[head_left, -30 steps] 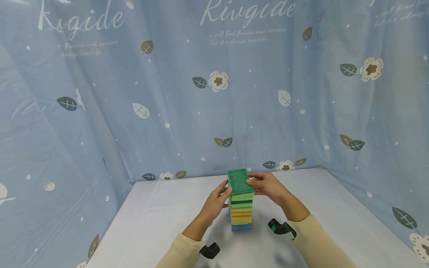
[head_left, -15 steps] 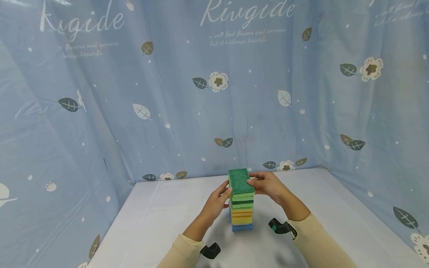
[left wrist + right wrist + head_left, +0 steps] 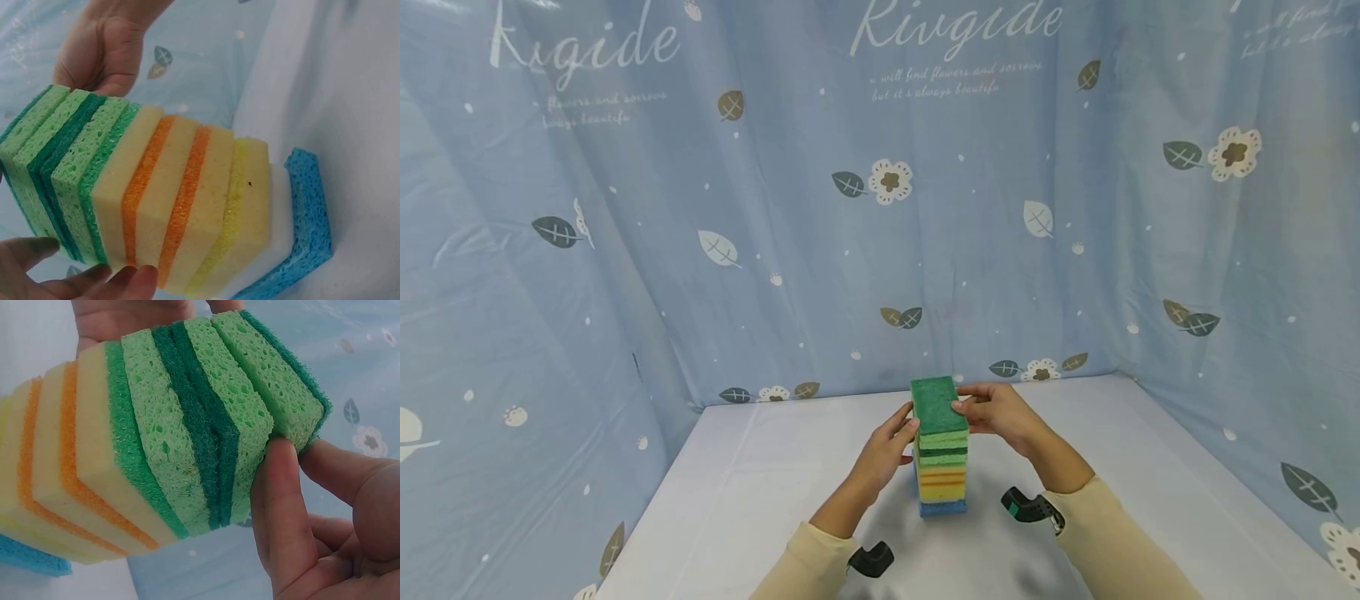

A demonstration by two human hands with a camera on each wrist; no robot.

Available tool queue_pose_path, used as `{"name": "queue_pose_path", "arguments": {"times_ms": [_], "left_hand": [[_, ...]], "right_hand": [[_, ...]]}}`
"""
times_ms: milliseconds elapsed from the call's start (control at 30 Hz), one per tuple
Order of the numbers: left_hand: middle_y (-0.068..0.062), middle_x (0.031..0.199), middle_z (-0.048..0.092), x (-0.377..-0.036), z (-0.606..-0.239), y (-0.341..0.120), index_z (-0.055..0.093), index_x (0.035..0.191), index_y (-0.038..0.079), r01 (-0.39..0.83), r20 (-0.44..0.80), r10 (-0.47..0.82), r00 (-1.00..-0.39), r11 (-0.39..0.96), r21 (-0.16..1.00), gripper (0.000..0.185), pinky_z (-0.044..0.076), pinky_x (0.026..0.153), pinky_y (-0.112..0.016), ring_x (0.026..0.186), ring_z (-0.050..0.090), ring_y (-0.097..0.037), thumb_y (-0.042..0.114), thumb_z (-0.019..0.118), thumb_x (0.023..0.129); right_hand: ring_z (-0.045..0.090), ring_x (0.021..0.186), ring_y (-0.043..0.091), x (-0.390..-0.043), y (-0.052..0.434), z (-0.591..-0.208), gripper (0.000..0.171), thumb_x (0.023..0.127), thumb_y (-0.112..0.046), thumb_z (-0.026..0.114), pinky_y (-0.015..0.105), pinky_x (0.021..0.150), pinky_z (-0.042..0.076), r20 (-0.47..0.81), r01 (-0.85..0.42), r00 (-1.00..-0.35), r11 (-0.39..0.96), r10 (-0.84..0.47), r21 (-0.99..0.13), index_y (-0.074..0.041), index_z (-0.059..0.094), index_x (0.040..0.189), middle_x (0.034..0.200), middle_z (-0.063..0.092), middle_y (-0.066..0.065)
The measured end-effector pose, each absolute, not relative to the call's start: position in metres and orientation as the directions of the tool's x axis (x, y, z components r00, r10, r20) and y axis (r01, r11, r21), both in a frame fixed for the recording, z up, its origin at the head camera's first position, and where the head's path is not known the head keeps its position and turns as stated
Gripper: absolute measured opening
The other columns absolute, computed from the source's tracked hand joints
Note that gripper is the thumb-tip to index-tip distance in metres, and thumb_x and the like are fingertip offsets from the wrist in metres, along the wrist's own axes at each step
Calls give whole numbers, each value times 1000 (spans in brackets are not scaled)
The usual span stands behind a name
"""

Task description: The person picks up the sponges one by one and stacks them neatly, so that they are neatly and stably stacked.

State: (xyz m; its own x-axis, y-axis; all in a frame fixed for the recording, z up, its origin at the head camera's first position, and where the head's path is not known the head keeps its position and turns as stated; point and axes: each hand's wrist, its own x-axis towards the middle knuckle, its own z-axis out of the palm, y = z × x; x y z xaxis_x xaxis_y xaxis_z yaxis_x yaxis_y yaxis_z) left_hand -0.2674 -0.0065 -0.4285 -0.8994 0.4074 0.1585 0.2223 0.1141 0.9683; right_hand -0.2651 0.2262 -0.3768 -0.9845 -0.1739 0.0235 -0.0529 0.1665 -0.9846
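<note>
We see a stack of sponges (image 3: 940, 450) standing upright near the middle of the white worktop (image 3: 760, 492), between the two hands. From the bottom it runs blue, yellow, cream with orange stripes, then several green sponges, with a dark green scouring face on top.

The left hand (image 3: 886, 450) is on the left side of the stack, its fingers fairly straight and its fingertips (image 3: 131, 278) resting against the green and cream sponges in the upper half; it touches rather than wraps them. The right hand (image 3: 996, 414) is on the right side at the top, thumb (image 3: 281, 506) pressed against the side of the uppermost green sponge (image 3: 275, 375) and fingers curled round its far edge, so it pinches that sponge.

In the left wrist view the blue bottom sponge (image 3: 309, 219) sits skewed out of line with the rest.

Behind the worktop hangs a blue curtain (image 3: 700, 208) printed with leaves and flowers. Cream sleeves (image 3: 1105, 542) cover both forearms.
</note>
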Motion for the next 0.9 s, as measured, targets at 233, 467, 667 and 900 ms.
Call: {"name": "queue_pose_path", "arguments": {"times_ms": [233, 467, 667, 900], "left_hand": [[-15, 146, 43, -266, -426, -6, 30, 155, 19, 221, 156, 409, -899, 116, 968, 62, 49, 92, -50, 129, 44, -37, 49, 44, 102], [-15, 145, 44, -265, -425, -6, 28, 155, 18, 217, 153, 411, -899, 113, 970, 64, 48, 93, -51, 128, 44, -36, 49, 45, 101], [-14, 145, 44, -265, -426, -6, 30, 154, 20, 213, 150, 406, -902, 115, 970, 64, 49, 92, -50, 128, 45, -35, 51, 45, 100], [-15, 145, 44, -267, -427, -6, 32, 154, 18, 219, 156, 405, -901, 113, 969, 62, 50, 91, -48, 128, 45, -36, 48, 45, 101]], "right_hand": [[64, 89, 23, -267, 227, -378, 62, 91, -23, 72, 39, 81, 55, 27, -62, -984, 196, -177, -979, 7, 46, 139, 108, 62, 16], [65, 91, 25, -269, 227, -378, 63, 88, -27, 75, 42, 82, 55, 37, -74, -988, 250, -152, -965, 5, 50, 136, 106, 62, 16], [65, 88, 24, -269, 226, -379, 60, 87, -25, 75, 41, 80, 56, 40, -74, -991, 266, -130, -961, 5, 53, 134, 104, 62, 15], [64, 88, 23, -267, 228, -381, 62, 90, -28, 73, 41, 79, 56, 52, -90, -987, 256, -152, -962, 6, 49, 136, 108, 62, 14]]}}
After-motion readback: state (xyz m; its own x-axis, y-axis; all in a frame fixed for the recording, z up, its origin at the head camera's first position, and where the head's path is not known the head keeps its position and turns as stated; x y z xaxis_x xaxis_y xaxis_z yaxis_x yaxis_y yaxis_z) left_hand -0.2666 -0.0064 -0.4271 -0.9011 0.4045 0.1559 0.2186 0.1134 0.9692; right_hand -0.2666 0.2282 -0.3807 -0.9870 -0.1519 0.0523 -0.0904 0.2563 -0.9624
